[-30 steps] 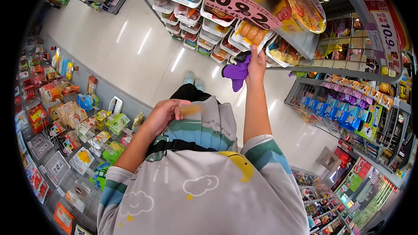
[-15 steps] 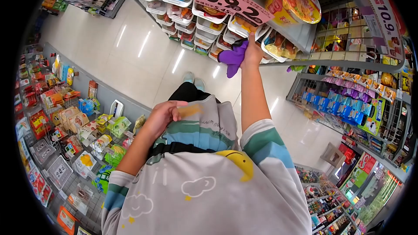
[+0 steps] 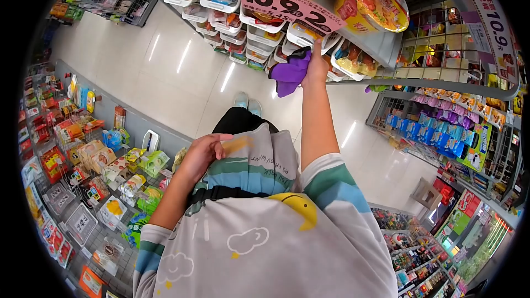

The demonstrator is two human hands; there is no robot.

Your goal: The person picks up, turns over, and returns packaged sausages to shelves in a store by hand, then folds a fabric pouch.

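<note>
- Glossy pale floor tiles lie below a smooth grey metal shelf with round yellow tubs
- Soft, crumpled purple cloth, black-edged, is clasped in the right hand and spills out to its left, near white plastic trays
- Left hand, loosely curled near the striped shirt: whether it holds anything, I cannot tell

Over there, the grey shelf is holding yellow tubs side by side, and a pink sign is covering part of its edge. Lower down, white trays are sitting in tiers. Someone's shoes are resting on the pale, shining floor.
</note>
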